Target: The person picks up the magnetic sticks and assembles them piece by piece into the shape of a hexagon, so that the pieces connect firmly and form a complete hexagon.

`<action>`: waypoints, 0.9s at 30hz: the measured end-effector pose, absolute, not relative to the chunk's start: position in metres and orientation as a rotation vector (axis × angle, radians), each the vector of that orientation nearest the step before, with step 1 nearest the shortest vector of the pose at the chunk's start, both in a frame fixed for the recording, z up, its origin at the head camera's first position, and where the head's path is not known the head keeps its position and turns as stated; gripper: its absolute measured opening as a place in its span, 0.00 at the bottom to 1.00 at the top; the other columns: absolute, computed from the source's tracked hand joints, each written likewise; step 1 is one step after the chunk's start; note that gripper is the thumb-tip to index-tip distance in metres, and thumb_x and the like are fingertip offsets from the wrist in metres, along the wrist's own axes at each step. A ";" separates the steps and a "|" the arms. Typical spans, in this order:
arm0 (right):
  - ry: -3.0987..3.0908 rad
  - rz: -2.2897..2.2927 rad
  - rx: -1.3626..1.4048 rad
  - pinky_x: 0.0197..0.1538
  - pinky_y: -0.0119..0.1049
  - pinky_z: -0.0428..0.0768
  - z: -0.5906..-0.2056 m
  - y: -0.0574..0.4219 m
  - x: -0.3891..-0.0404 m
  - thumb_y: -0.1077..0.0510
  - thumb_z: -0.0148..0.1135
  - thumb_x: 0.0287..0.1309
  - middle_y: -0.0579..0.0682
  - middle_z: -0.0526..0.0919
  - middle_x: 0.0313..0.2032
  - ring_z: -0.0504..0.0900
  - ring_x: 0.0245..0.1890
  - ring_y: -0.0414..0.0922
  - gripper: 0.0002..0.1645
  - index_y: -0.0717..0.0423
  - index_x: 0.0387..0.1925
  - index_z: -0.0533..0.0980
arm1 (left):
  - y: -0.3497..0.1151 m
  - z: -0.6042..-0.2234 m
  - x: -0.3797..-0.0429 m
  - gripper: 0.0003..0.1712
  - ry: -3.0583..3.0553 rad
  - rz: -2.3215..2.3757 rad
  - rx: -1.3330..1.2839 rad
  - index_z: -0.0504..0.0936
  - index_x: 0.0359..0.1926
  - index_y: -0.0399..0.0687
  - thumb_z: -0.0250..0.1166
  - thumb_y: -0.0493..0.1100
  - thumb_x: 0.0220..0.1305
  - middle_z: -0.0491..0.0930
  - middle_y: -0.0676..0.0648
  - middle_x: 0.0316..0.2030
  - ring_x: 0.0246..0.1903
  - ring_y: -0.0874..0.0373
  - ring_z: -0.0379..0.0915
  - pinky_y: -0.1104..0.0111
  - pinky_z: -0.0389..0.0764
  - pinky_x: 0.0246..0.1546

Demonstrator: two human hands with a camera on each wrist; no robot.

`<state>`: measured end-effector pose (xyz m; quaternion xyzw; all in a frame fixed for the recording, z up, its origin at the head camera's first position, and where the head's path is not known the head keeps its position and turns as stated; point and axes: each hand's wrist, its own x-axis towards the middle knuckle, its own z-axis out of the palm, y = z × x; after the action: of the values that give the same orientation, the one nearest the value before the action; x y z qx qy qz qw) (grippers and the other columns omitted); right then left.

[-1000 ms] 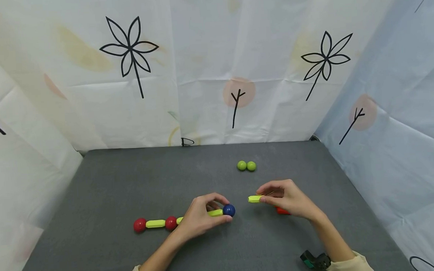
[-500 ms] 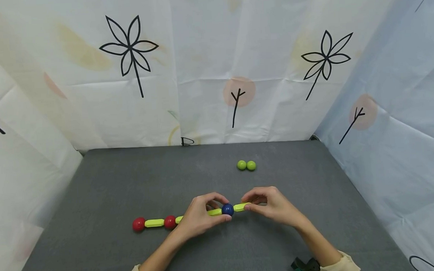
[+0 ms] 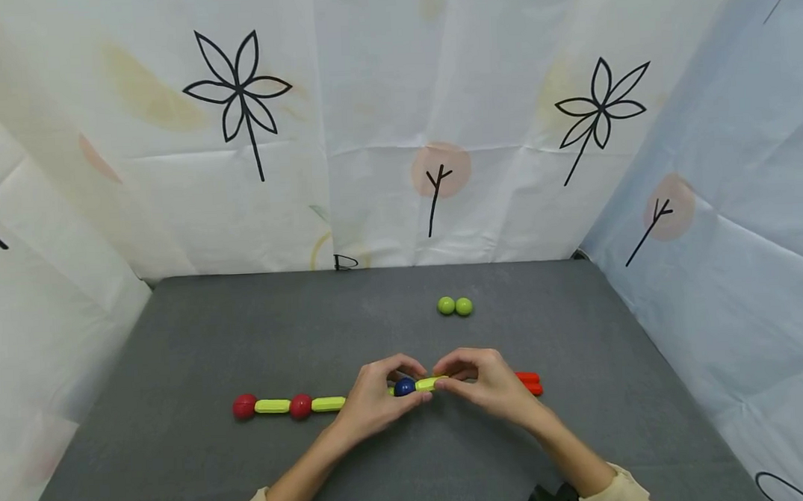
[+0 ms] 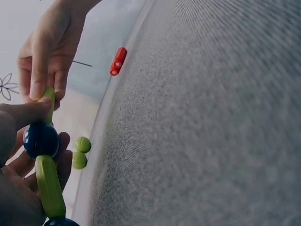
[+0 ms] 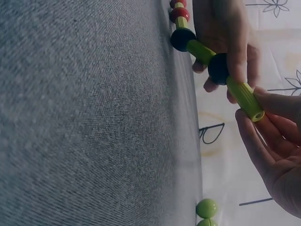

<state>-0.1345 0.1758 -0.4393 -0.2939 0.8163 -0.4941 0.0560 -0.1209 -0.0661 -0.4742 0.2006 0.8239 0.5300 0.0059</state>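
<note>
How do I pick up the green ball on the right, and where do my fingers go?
I'd come straight down from above and pinch the right green ball across its front and back, around its widest part. It's round, its top is uncovered, and the left green ball sits right beside it, so fingers probably wouldn't fit well between them.

I could read no word, number or brand name, either from the head view or from the wrist views. The nearest thing to lettering was a black mark [image 3: 345,262] low on the white back cloth [image 3: 379,206] — rather like a capital D from above, but a loop on a straight line in the right wrist view, so I couldn't call it a letter.
</note>
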 end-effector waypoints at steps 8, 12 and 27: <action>2.467 -1.422 -0.901 0.49 0.38 0.92 -0.434 0.178 -0.145 0.58 0.74 0.70 0.57 0.93 0.46 0.93 0.44 0.43 0.14 0.63 0.51 0.87 | -0.066 -0.472 -0.121 0.15 2.537 1.698 0.585 0.89 0.47 0.54 0.83 0.43 0.61 0.91 0.55 0.43 0.40 0.67 0.85 0.71 0.88 0.49; 2.523 -1.396 -0.892 0.50 0.38 0.91 -0.426 0.185 -0.162 0.58 0.73 0.71 0.56 0.93 0.47 0.93 0.45 0.43 0.14 0.63 0.52 0.86 | -0.066 -0.472 -0.121 0.14 2.540 1.688 0.576 0.89 0.47 0.54 0.83 0.44 0.61 0.91 0.55 0.43 0.41 0.66 0.85 0.71 0.87 0.49; 2.549 -1.239 -0.780 0.71 0.65 0.78 -0.422 0.206 -0.265 0.63 0.74 0.68 0.71 0.83 0.63 0.83 0.65 0.68 0.29 0.72 0.66 0.76 | -0.065 -0.473 -0.120 0.13 2.526 1.661 0.538 0.89 0.46 0.57 0.82 0.46 0.63 0.90 0.58 0.44 0.43 0.65 0.85 0.72 0.86 0.50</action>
<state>-0.2653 0.2064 -0.4217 -0.2639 0.8628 -0.4192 0.1010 -0.1204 -0.0651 -0.4729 0.1750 0.8220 0.5407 0.0355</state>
